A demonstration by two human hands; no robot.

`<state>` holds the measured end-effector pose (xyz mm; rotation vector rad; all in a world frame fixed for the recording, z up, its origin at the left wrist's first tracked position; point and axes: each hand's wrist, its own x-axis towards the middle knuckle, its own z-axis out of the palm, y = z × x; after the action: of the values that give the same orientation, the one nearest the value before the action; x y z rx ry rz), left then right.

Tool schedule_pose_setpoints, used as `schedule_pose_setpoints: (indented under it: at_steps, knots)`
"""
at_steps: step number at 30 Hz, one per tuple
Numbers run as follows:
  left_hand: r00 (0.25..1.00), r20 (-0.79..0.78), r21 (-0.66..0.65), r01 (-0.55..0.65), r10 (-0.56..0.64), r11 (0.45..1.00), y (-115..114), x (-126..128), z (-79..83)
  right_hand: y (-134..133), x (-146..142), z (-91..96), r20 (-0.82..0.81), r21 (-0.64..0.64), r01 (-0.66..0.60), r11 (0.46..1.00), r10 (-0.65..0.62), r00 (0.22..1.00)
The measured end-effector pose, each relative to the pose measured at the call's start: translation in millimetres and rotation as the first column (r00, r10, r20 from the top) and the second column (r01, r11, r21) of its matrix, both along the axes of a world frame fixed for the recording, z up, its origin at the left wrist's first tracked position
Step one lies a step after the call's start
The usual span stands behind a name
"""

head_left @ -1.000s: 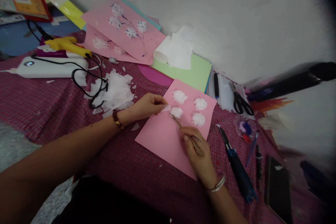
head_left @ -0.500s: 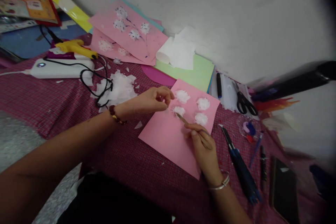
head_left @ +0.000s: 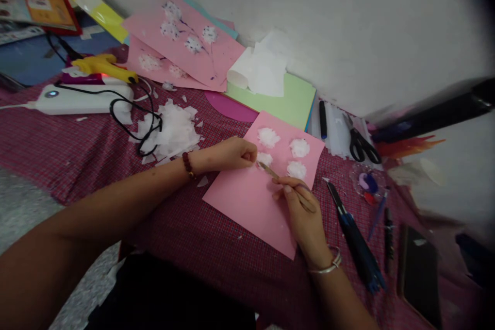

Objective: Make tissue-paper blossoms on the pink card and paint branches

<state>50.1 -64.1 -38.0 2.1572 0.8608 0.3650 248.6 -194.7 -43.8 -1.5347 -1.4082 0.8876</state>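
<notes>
A pink sheet of paper [head_left: 247,201] lies on the checked cloth, bearing several white tufts of paper in its upper half. My right hand [head_left: 303,214] grips a slim wooden stick [head_left: 270,170], its tip touching the lower left tuft [head_left: 265,159]. Just left of that tuft, my left hand [head_left: 236,154] is closed, thumb and fingers together at the sheet's left edge. Whatever it may pinch is hidden. A heap of torn white paper pieces [head_left: 172,131] sits beyond my left wrist, with a black cable looped over it.
Behind are pink sheets with speckled flowers [head_left: 193,44], a tissue roll [head_left: 266,67] and green paper [head_left: 270,100]. A yellow glue gun [head_left: 102,66] and white power bank [head_left: 81,99] stand left. Right lie a box cutter [head_left: 353,237] with bared blade, scissors [head_left: 359,144] and a dark phone [head_left: 419,273].
My left hand has lowered slightly beside the lower left tuft, and its fingers have curled in. The stick stays at the same tuft. The view has shifted a little.
</notes>
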Motion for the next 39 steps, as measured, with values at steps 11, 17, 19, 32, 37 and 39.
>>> schedule_pose_setpoints:
  at_steps: [11, 17, 19, 32, 37, 39]
  knots:
    - [0.998, 0.052, 0.051, -0.050, 0.047, 0.997, 0, 3, -12.7, -1, 1, -0.1, 0.031, 0.000, -0.003, 1.000, 0.003, 1.000]
    - [0.991, 0.079, 0.129, -0.117, 0.108, 0.985, 1, 11, -18.7, -9, 2, 0.5, 0.023, 0.150, 0.032, 0.988, -0.035, 0.999]
    - [0.989, 0.097, 0.124, -0.120, 0.108, 0.985, 1, 11, -19.0, -12, 0, 2.0, 0.018, 0.173, 0.001, 0.985, -0.004, 1.000]
    - [0.982, 0.128, 0.061, -0.146, 0.138, 0.987, -1, 12, -16.3, -13, -8, -1.5, 0.286, 0.171, -0.172, 0.970, 0.118, 0.951]
    - [0.957, 0.205, -0.011, -0.206, 0.203, 0.979, 5, 10, -19.3, -18, -8, -2.0, 0.442, 0.160, -0.309, 0.938, 0.212, 0.872]
    - [0.951, 0.215, -0.047, -0.219, 0.224, 0.975, 7, 10, -20.1, -21, -7, -3.5, 0.502, 0.136, -0.351, 0.926, 0.241, 0.830]
